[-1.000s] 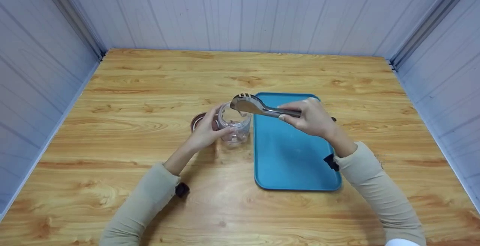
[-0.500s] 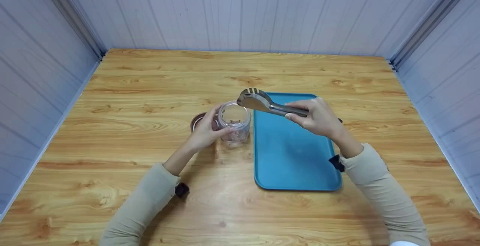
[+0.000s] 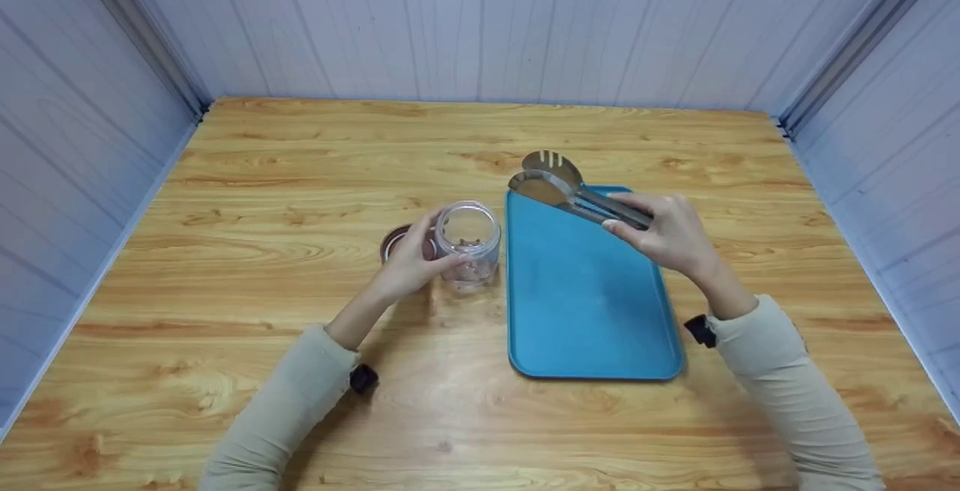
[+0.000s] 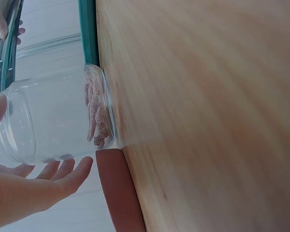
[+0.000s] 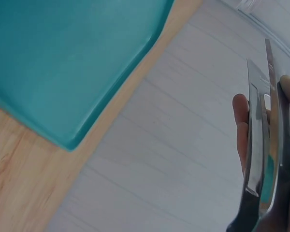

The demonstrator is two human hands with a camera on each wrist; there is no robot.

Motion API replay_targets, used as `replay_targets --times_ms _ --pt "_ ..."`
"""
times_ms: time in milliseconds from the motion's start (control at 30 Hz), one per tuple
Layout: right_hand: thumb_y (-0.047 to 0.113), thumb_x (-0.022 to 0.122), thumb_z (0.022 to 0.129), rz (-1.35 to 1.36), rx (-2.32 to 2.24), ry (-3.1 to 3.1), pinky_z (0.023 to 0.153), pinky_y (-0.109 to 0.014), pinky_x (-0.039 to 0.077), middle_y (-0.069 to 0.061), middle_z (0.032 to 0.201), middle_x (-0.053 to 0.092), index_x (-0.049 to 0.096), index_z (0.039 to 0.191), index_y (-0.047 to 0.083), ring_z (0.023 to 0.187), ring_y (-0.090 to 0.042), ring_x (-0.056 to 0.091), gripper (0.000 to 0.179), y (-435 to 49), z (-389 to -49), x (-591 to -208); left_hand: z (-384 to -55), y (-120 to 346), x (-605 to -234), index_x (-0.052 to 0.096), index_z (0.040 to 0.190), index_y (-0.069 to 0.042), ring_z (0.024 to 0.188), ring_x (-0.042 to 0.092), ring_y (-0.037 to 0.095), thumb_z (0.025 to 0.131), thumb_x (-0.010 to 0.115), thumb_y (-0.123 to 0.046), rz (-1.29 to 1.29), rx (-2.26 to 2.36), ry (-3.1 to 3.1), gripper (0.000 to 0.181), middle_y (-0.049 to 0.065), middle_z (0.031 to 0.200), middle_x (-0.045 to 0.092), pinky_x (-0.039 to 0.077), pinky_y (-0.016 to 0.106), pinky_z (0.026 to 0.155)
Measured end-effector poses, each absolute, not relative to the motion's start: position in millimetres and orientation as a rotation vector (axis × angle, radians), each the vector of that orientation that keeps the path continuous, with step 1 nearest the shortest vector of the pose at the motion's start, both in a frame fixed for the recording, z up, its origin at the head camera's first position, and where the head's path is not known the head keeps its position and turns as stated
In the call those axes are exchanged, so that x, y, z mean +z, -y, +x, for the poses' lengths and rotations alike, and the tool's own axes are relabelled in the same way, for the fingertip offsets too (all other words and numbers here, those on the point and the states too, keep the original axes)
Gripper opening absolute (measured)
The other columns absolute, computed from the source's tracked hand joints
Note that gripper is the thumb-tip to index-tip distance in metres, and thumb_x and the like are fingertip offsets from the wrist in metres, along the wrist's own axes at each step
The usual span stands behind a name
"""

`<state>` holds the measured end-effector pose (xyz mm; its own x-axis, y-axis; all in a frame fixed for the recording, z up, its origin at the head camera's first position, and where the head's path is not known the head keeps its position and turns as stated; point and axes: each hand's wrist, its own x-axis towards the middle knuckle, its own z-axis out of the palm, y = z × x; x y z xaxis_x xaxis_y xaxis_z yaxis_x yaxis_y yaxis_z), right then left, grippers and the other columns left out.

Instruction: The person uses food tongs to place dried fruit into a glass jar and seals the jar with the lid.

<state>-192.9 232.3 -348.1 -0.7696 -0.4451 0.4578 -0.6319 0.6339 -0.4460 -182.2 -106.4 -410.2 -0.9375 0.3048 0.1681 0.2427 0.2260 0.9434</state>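
Observation:
My left hand [image 3: 411, 264] grips a clear plastic jar [image 3: 469, 240] round its upper side. The jar stands upright and uncapped on the table. Knobbly reddish-brown pieces [image 4: 95, 106] lie in a layer at its bottom, seen best in the left wrist view. My right hand [image 3: 667, 232] holds metal serving tongs [image 3: 581, 191] by their arms, above the far end of the blue tray [image 3: 592, 311]. The tongs' two heads, one of them slotted, stand slightly apart with nothing showing between them.
A brown lid [image 3: 396, 240] lies on the table just left of the jar, partly behind my left fingers. Close to the jar's right side runs the tray's raised rim. White panelled walls [image 3: 480, 26] enclose the wooden table [image 3: 300, 176] at the back and both sides.
My right hand has carried the tongs up and to the right, from over the jar's mouth to over the tray. The tongs' heads have spread apart. My left hand and the jar stay put.

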Motion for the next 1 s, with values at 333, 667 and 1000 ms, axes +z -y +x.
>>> replay_targets --times_ms 333,667,1000 --pt "0.021 0.069 0.077 0.692 0.847 2.547 0.044 -0.025 0.034 -0.011 0.077 0.064 0.062 0.108 -0.001 0.049 -0.011 0.047 0.038 -254.1 -187.7 -364.9 -182.2 106.9 -412.6 0.029 0.134 -0.001 0.110 0.042 0.035 0.075 0.070 -0.011 0.511 1.847 -2.410 0.072 0.018 0.123 0.041 0.036 0.038 0.088" --pt "0.022 0.071 0.076 0.508 0.865 2.534 0.049 -0.030 0.033 -0.008 0.076 0.064 0.061 0.109 0.000 0.055 -0.016 0.046 0.041 -272.4 -181.4 -379.4 -182.0 107.0 -411.4 0.028 0.134 -0.002 0.111 0.042 0.034 0.076 0.070 -0.012 0.499 1.830 -2.409 0.073 0.018 0.123 0.041 0.036 0.038 0.089" --pt "0.021 0.071 0.075 0.391 0.863 2.513 0.045 -0.025 0.027 -0.011 0.072 0.061 0.062 0.108 -0.001 0.050 -0.016 0.041 0.041 -287.7 -174.9 -389.2 -182.2 106.7 -411.6 0.030 0.134 -0.003 0.112 0.040 0.034 0.075 0.070 -0.010 0.509 1.829 -2.432 0.071 0.018 0.123 0.042 0.033 0.039 0.091"
